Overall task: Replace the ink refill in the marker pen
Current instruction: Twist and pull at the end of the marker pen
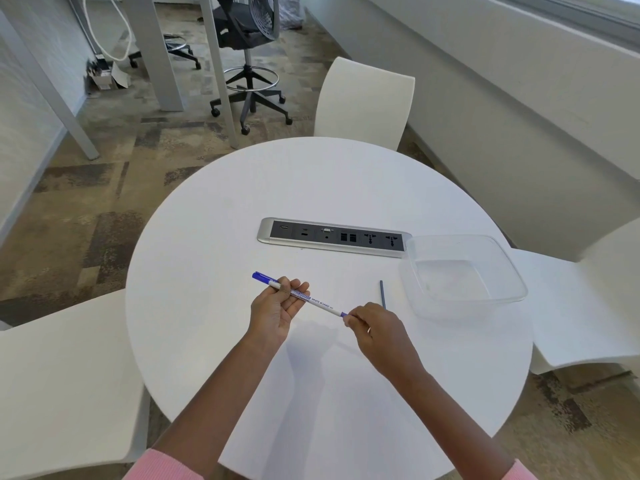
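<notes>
Item 1, nearest to me: two pink sleeves (162,467) at the bottom edge, bare forearms reaching up over the round white table (242,209).

Item 2: left hand (275,311), palm turned up, fingers curled around the marker pen (313,299) near its capped end. I count this as a closed hold on the pen's barrel.

Item 3: right hand (375,329), back of hand toward me, fingertips pinched tight on the pen's blue tail end. I cannot tell whether the end plug is seated or loosened; the fingers cover it.

Item 4: the marker pen itself, white barrel with blue print reading WHITE BOARD, blue cap (264,278) pointing up-left. It runs diagonally between the two hands and is lifted off the table; its shadow falls on the tabletop beneath.

Item 5: a thin grey refill stick (382,293) lying on the table just beyond the right hand, apart from the pen, roughly upright in my view.

Item 6: a clear plastic tub (485,299), right of the stick, near it but not touching. I see nothing inside it.

Item 7: a silver and black socket strip (332,236) set into the table centre; its right end meets the tub's far corner.

Item 8: three white chairs around the table, one far (363,102), one left, one right.

Item 9, farthest: a black office stool (247,36) on patterned carpet.
</notes>
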